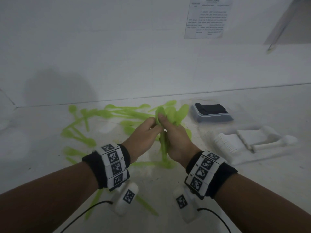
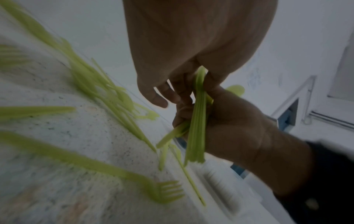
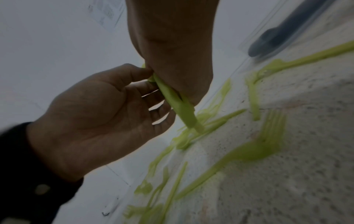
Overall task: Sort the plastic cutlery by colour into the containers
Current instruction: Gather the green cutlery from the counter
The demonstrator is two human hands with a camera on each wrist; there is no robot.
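A bundle of green plastic spoons [image 1: 173, 115] is held upright above the table in the head view, bowls fanned out at the top. My right hand [image 1: 165, 122] grips the bundle's handles [image 2: 197, 128] in its fist, thumb on the bowls. My left hand [image 1: 155, 126] pinches the same bundle [image 3: 172, 98] from the left, thumb and fingers curled against it. Several loose green spoons and forks [image 1: 80, 137] lie scattered on the speckled table [image 1: 151, 179] to the left and below the hands. A green fork [image 2: 166, 192] lies close under the hands.
At the right stand two clear containers: one with black cutlery [image 1: 212, 111], a nearer one with white cutlery [image 1: 235, 142]. A white wall with a printed sheet [image 1: 208, 19] rises just behind the table.
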